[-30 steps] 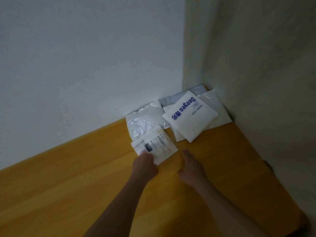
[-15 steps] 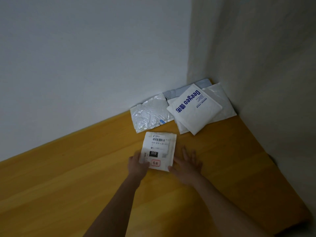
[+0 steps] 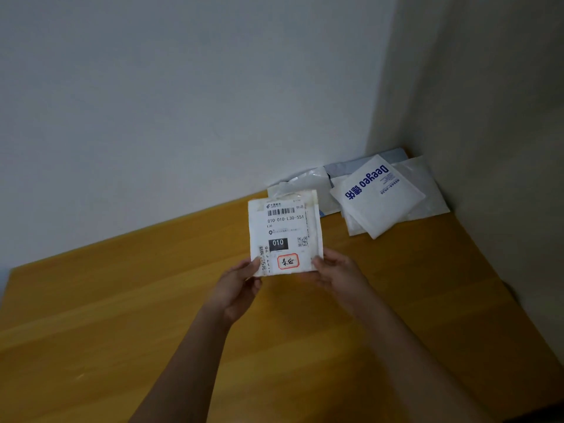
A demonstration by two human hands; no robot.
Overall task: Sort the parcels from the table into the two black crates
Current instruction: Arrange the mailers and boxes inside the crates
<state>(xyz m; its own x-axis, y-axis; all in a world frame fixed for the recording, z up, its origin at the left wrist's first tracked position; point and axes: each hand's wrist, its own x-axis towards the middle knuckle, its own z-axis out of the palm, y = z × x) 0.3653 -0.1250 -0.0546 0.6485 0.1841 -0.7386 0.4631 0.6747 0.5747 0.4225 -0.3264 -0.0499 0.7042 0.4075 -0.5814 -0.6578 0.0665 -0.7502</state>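
Left hand [image 3: 241, 282] pinches the labelled parcel [image 3: 285, 236] at its lower left corner, thumb on the front face; right hand [image 3: 337, 274] pinches the lower right corner the same way, so the parcel is held upright off the wooden table [image 3: 122, 300], label toward the camera. No crates in view; remaining parcels, Deegeo mailer [image 3: 377, 196] on top, lie stacked in the far right corner by the walls. Half a second ago the parcel lay flat on the table under both hands; now it is lifted and tilted up.

Both hands: left hand [image 3: 236, 283], right hand [image 3: 337, 274] pinch labelled parcel [image 3: 285, 235].
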